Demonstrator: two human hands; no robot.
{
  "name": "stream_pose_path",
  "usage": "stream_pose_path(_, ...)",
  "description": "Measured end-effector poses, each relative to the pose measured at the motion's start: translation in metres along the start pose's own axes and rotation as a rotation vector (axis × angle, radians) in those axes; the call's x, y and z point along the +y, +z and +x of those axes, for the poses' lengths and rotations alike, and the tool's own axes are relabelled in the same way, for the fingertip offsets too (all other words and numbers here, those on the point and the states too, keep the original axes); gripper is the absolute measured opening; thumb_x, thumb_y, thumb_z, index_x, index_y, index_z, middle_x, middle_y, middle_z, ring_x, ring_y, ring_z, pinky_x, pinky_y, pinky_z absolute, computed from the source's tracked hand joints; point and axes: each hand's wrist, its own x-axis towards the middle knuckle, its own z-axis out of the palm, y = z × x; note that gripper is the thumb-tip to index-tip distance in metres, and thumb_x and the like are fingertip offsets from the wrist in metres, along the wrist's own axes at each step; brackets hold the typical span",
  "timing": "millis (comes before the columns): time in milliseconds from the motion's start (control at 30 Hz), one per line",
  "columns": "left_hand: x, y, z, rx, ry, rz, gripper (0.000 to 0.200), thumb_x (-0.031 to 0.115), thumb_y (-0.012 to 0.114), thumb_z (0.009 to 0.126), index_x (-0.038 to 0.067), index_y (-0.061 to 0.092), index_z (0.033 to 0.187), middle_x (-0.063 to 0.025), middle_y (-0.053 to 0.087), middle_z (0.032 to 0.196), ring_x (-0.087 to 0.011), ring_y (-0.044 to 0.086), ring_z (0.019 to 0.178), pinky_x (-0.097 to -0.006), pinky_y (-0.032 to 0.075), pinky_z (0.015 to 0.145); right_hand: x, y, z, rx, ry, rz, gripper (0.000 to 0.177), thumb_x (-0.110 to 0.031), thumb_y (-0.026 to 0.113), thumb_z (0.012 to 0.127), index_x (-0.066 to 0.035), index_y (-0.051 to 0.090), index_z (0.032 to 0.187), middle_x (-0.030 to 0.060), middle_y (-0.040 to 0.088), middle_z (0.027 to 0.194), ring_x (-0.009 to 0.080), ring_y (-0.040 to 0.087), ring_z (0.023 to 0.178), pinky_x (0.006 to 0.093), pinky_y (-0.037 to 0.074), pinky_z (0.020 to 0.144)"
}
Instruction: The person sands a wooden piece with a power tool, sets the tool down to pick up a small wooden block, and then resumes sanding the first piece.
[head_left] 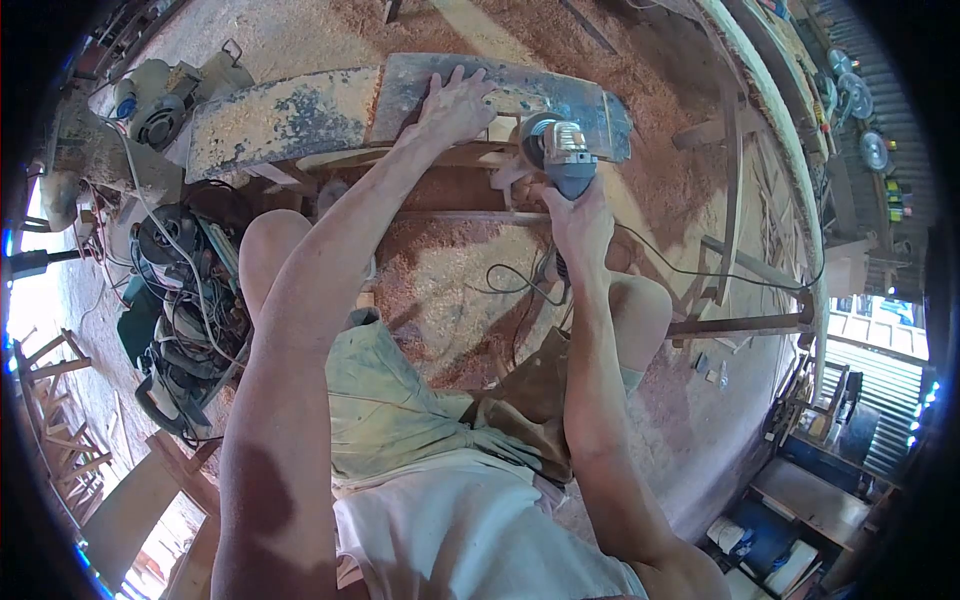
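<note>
Grinder (571, 168) lengthwise fore-and-aft, disc (534, 140) foremost

A pale, whitish top (440, 530) with soft creases is worn above wrinkled khaki shorts (385, 405), browner on the right leg (535, 385). The left hand (459, 106) and right hand (580, 217) are both bare.

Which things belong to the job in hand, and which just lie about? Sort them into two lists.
In the job:
- angle grinder, gripped by the right hand
- dark board, under the left hand

Apparently just lying about:
- heap of tools and cables on the left
- wood shavings on the floor
</note>
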Motion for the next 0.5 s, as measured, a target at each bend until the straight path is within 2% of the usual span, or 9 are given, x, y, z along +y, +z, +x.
stream_pose_path(133,0.004,-0.008,-0.004,-0.007,-0.008,-0.019,0.066,0.051,0.06,0.11,0.022,0.052,0.169,-0.0107,0.032,0.186,-0.0426,0.026,0.171,-0.068,0.018,0.138,-0.008,0.011,-0.012,-0.072,-0.036,-0.035,0.063,-0.04,0.083,0.089,0.004,0.063,0.128,0.034,0.078,0.105,0.0557,0.075,0.101,0.0621,0.058,0.09)
stream_pose_path(267,0.0,-0.006,-0.003,-0.001,0.013,-0.011,0.068,0.052,0.061,0.109,0.02,0.052,0.169,-0.0111,0.033,0.185,-0.0432,0.026,0.171,-0.0688,0.019,0.137,-0.005,0.017,-0.021,-0.031,-0.143,-0.019,0.06,-0.038,0.084,0.091,0.002,0.063,0.13,0.0324,0.079,0.107,0.055,0.075,0.102,0.0613,0.058,0.088)
stream_pose_path(367,0.002,-0.008,-0.005,0.004,0.011,-0.025,0.068,0.052,0.062,0.109,0.019,0.053,0.168,-0.0115,0.034,0.185,-0.0438,0.027,0.171,-0.0694,0.019,0.137,-0.012,0.005,-0.016,-0.05,0.03,-0.021,0.063,-0.038,0.083,0.089,0.003,0.065,0.134,0.0331,0.079,0.103,0.0532,0.077,0.103,0.0585,0.059,0.091)
stream_pose_path(500,0.005,-0.014,-0.006,-0.003,-0.001,-0.057,0.068,0.051,0.062,0.108,0.017,0.054,0.167,-0.0118,0.035,0.185,-0.0444,0.027,0.171,-0.0696,0.019,0.137,-0.004,0.008,-0.015,-0.051,0.015,-0.028,0.064,-0.037,0.085,0.089,0.001,0.063,0.136,0.0324,0.079,0.106,0.0532,0.076,0.104,0.0592,0.058,0.091)
